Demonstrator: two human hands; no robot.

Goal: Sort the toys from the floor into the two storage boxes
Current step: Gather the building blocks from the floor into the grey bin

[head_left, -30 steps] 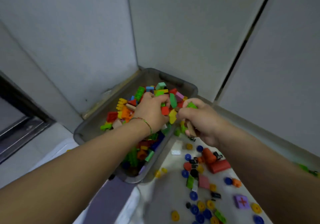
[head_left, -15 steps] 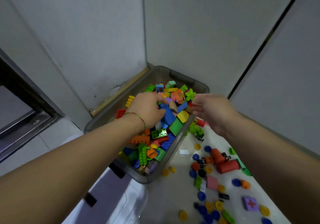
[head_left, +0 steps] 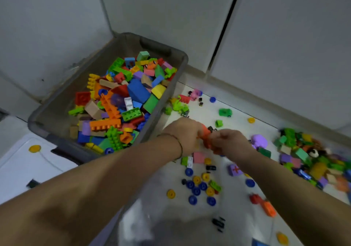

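Observation:
A grey storage box [head_left: 171, 91] full of coloured building blocks stands in the wall corner. On the white floor to its right lie scattered toys. My left hand [head_left: 185, 136] and my right hand [head_left: 228, 144] meet over the floor just right of the box, both curled around red-orange toy pieces [head_left: 206, 138] that lie there. A pink block [head_left: 198, 157] and a green-and-white block [head_left: 187, 161] sit just below the hands. A second box, white-lidded [head_left: 22, 167], lies at the lower left.
Blue and yellow round discs [head_left: 197, 186] are strewn near my arms. A purple block with a red cross [head_left: 234, 169] and a purple toy [head_left: 259, 141] lie right of my hands. A dense pile of blocks [head_left: 311, 156] fills the far right. Walls close the back.
Both hands left the top of the grey box and came down to the floor on its right, closing on the red-orange pieces. The camera tilted down and right.

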